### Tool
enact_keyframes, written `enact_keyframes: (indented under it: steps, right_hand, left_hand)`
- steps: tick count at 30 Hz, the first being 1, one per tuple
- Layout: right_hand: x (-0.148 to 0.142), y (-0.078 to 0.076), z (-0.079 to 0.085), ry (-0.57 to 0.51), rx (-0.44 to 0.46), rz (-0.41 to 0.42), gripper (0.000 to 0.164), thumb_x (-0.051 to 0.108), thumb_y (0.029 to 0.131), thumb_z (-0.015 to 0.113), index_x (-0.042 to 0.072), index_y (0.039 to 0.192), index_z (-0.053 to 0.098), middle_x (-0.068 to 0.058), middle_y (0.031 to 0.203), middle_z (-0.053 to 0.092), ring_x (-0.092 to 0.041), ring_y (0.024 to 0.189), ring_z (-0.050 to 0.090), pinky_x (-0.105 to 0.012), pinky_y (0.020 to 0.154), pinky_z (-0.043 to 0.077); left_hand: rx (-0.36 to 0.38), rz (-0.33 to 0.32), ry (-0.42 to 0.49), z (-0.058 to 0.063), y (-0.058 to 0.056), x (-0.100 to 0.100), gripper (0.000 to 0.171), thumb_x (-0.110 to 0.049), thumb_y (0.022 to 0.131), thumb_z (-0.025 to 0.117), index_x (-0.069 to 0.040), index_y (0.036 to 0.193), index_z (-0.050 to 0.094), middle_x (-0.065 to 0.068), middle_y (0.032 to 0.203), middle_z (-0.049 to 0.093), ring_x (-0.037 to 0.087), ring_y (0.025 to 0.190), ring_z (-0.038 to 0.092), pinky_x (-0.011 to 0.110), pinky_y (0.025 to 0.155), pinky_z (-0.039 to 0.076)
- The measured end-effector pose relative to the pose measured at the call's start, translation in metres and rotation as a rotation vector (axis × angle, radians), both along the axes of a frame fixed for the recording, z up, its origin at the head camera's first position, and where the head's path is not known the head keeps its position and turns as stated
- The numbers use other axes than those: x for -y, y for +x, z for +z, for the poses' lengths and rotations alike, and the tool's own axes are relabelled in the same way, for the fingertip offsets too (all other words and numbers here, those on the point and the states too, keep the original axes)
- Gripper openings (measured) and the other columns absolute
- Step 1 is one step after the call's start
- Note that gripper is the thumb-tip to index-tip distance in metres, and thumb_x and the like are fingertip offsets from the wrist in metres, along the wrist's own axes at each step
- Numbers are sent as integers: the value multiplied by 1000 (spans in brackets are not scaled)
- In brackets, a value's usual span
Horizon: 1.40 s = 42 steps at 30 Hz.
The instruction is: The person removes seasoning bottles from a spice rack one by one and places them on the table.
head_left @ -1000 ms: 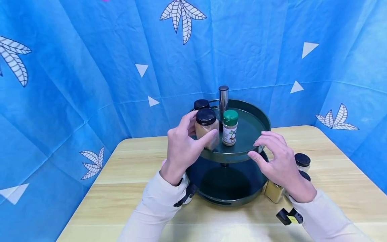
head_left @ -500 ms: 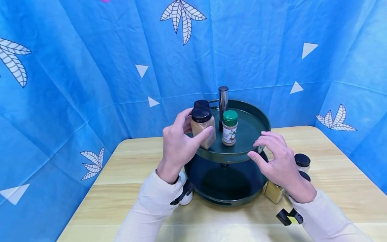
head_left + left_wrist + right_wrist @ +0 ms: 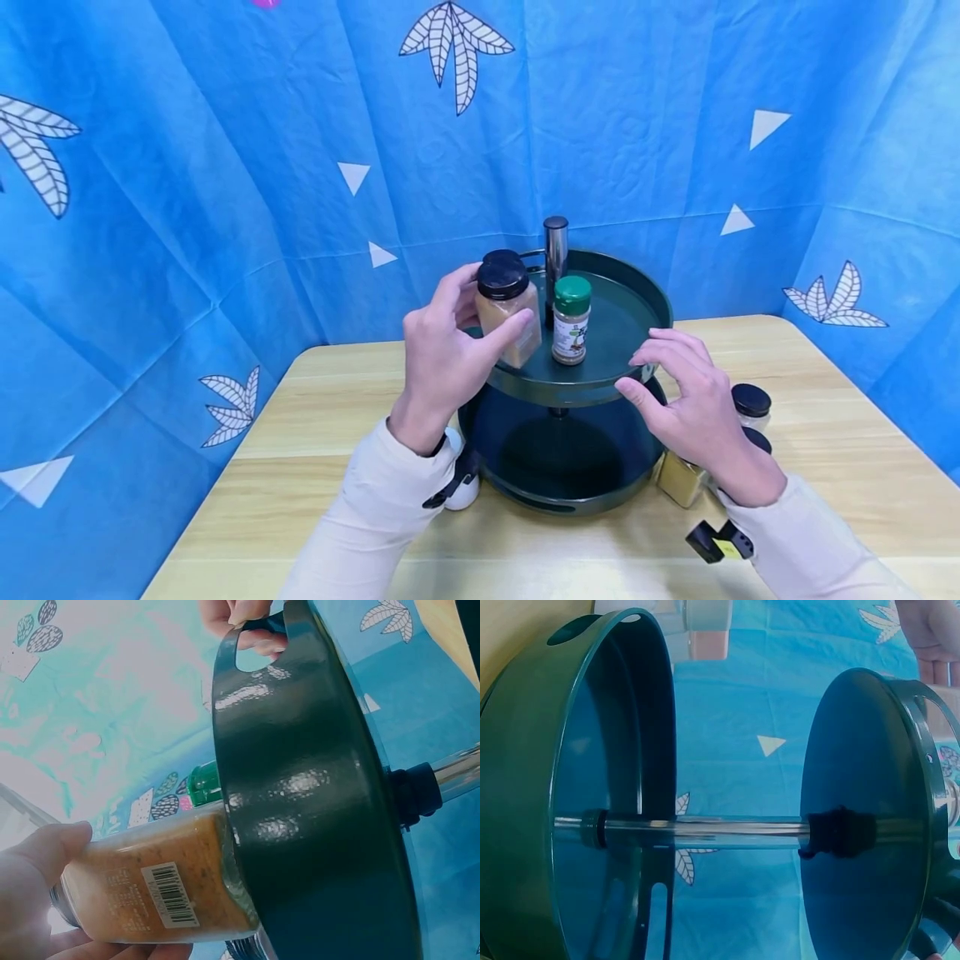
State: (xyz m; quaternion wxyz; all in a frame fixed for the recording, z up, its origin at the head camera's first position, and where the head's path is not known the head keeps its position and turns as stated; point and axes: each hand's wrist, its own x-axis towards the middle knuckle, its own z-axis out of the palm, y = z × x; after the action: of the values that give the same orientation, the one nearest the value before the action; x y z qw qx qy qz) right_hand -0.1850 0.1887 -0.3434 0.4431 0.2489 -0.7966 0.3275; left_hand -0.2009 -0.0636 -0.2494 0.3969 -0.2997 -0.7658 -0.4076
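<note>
In the head view, my left hand [image 3: 450, 342] grips a square clear jar [image 3: 497, 313] of tan seasoning with a black lid. The jar leans slightly at the left front of the upper tray [image 3: 626, 300] of a dark green two-tier rack; its base [image 3: 238, 892] is close to the rim, and whether it touches the tray floor I cannot tell. Beside it stands a green-capped seasoning bottle [image 3: 572, 325]. Another black-lidded jar [image 3: 501, 255] is mostly hidden behind the held one. My right hand [image 3: 690, 396] pinches the upper tray's rim at its handle slot [image 3: 259, 654].
Below lies the lower tray [image 3: 555, 458]. Several black-lidded jars [image 3: 751, 402] stand on the wooden table [image 3: 337, 483] at the right, partly behind my right arm. A white container [image 3: 462, 493] is by my left wrist. A blue cloth [image 3: 420, 167] hangs behind.
My left hand has shifted slightly left with the jar, then the jar has come back a little right, covering more of the jar behind. The right hand stays on the rim.
</note>
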Motion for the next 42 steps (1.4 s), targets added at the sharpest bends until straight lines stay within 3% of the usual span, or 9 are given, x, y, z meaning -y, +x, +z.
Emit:
enact_keyframes:
  steps: [8,23,32,42]
  right_hand:
    - [1,1,-1,-3,5,1,24,18,70,80,8,87,67,-14,87,70,-37,110,55,-65,84,48]
    - [0,1,-1,13,8,-2,28,8,65,81,6,89,67,-13,89,70,-35,112,55,-64,84,48]
    - [-2,0,1,12,2,-4,24,18,71,80,7,88,67,-14,87,70,-37,111,56,-64,82,50]
    - [-2,0,0,6,17,4,28,10,66,81,4,91,68,-16,90,71,-35,114,54,-65,86,47]
  left_hand:
    - [-10,-6,11,3,3,2,55,-18,74,81,2,119,56,17,104,72,20,87,70,36,74,60]
    - [-21,33,37,4,7,15,56,-16,73,82,3,120,57,19,106,71,22,87,70,39,72,61]
    - [-79,71,76,3,3,32,58,-13,69,85,5,117,58,22,101,72,26,80,71,43,66,61]
    - [-86,135,82,-4,4,55,56,-9,67,85,7,114,60,22,97,72,27,75,71,44,64,61]
